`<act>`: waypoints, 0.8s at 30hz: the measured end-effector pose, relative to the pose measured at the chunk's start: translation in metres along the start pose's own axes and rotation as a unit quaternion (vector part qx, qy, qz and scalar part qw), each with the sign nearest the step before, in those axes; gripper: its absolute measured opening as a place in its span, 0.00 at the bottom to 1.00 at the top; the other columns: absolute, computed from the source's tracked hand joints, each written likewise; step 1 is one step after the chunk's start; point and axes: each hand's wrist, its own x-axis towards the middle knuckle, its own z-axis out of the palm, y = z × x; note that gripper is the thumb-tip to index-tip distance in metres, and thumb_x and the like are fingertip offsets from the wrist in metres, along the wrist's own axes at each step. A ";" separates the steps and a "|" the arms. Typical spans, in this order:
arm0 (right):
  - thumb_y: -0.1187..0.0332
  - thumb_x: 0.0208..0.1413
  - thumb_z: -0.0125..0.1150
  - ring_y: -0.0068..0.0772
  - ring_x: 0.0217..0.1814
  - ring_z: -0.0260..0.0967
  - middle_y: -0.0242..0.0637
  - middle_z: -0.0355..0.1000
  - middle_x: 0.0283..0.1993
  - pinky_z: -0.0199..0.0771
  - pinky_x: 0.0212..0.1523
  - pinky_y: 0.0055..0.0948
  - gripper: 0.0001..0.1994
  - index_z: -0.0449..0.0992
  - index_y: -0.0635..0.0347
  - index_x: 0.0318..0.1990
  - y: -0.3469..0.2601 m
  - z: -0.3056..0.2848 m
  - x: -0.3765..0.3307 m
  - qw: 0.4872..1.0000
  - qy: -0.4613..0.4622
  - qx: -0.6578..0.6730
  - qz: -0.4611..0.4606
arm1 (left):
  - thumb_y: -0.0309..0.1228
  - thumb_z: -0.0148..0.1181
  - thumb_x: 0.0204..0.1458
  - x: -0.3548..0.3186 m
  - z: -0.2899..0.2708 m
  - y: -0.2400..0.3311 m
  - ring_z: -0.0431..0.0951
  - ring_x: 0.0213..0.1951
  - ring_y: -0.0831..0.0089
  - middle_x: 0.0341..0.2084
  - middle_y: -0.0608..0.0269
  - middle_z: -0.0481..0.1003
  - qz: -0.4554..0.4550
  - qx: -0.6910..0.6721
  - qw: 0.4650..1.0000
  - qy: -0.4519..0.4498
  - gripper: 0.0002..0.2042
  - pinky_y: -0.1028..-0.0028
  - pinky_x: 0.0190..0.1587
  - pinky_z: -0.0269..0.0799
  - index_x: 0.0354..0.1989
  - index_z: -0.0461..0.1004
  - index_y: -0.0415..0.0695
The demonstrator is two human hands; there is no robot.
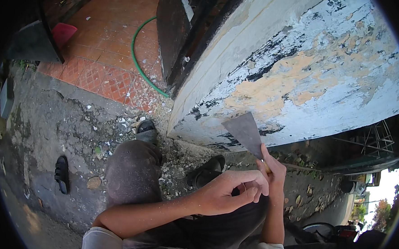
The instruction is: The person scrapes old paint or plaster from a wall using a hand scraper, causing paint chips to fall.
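My right hand (274, 170) is closed around the handle of a putty knife (246, 133). Its wide grey metal blade points up and left, in front of the wall's lower part; whether it touches the wall I cannot tell. My left hand (236, 189) lies across just beside the right one, fingers curled in, with nothing seen in it. The wall (363, 97) has flaking white and black paint, with a bare tan patch (283, 81) in its middle. Pale dust specks dot my left forearm and knee.
Paint chips litter the rough ground around my sandalled feet. A loose black sandal (62, 175) lies at left. Orange tiles (105, 76) carry a green hose (137, 62) beside a dark gate post (178, 46). A red dustpan-like object (63, 34) is farther back. A bicycle wheel (319, 230) stands lower right.
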 end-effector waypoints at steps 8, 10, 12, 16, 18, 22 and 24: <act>0.80 0.51 0.62 0.34 0.23 0.64 0.44 0.70 0.27 0.68 0.29 0.26 0.27 0.70 0.57 0.60 0.002 0.001 0.002 0.999 0.047 -0.001 -0.016 | 0.32 0.47 0.62 0.001 0.009 0.004 0.70 0.32 0.79 0.28 0.66 0.72 0.001 -0.019 1.000 -0.017 0.10 0.76 0.36 0.65 0.41 0.71 0.39; 0.80 0.50 0.63 0.34 0.21 0.58 0.42 0.65 0.23 0.64 0.25 0.25 0.27 0.70 0.55 0.61 -0.025 0.017 0.030 0.999 0.013 0.008 -0.045 | 0.31 0.48 0.62 -0.002 0.006 0.004 0.70 0.32 0.79 0.28 0.66 0.72 0.021 -0.017 1.000 -0.011 0.09 0.76 0.36 0.65 0.41 0.71 0.39; 0.80 0.50 0.63 0.34 0.20 0.52 0.40 0.60 0.21 0.59 0.22 0.25 0.28 0.70 0.53 0.61 -0.048 0.039 0.050 0.994 0.000 0.048 -0.095 | 0.30 0.48 0.62 -0.004 -0.001 0.005 0.70 0.31 0.79 0.27 0.66 0.71 0.042 0.002 0.999 0.017 0.08 0.76 0.35 0.65 0.41 0.71 0.39; 0.76 0.53 0.62 0.27 0.21 0.50 0.37 0.58 0.20 0.55 0.22 0.23 0.27 0.69 0.53 0.62 -0.036 0.037 0.021 0.998 0.003 0.040 -0.048 | 0.29 0.49 0.61 -0.001 0.006 0.000 0.70 0.27 0.78 0.26 0.64 0.71 0.077 0.010 0.996 0.033 0.07 0.76 0.32 0.67 0.41 0.71 0.40; 0.73 0.56 0.60 0.25 0.21 0.50 0.36 0.60 0.20 0.55 0.22 0.23 0.25 0.68 0.53 0.63 -0.028 0.025 -0.006 1.000 0.003 0.010 0.016 | 0.29 0.49 0.61 -0.003 0.008 0.007 0.70 0.27 0.78 0.26 0.64 0.71 0.091 -0.018 0.996 0.009 0.07 0.75 0.31 0.66 0.41 0.71 0.41; 0.67 0.61 0.56 0.21 0.22 0.53 0.35 0.68 0.27 0.58 0.23 0.21 0.23 0.66 0.56 0.64 -0.004 0.024 -0.070 0.975 0.083 0.202 0.050 | 0.32 0.48 0.61 -0.012 0.006 0.020 0.70 0.26 0.75 0.27 0.65 0.71 0.104 -0.037 0.994 -0.002 0.08 0.74 0.31 0.66 0.40 0.70 0.42; 0.65 0.63 0.55 0.21 0.22 0.55 0.36 0.71 0.30 0.59 0.24 0.20 0.23 0.65 0.57 0.64 -0.006 0.025 -0.074 0.943 0.117 0.309 0.032 | 0.33 0.48 0.61 -0.009 0.005 0.012 0.71 0.27 0.74 0.27 0.65 0.71 0.114 -0.019 0.993 0.003 0.08 0.73 0.31 0.66 0.39 0.70 0.43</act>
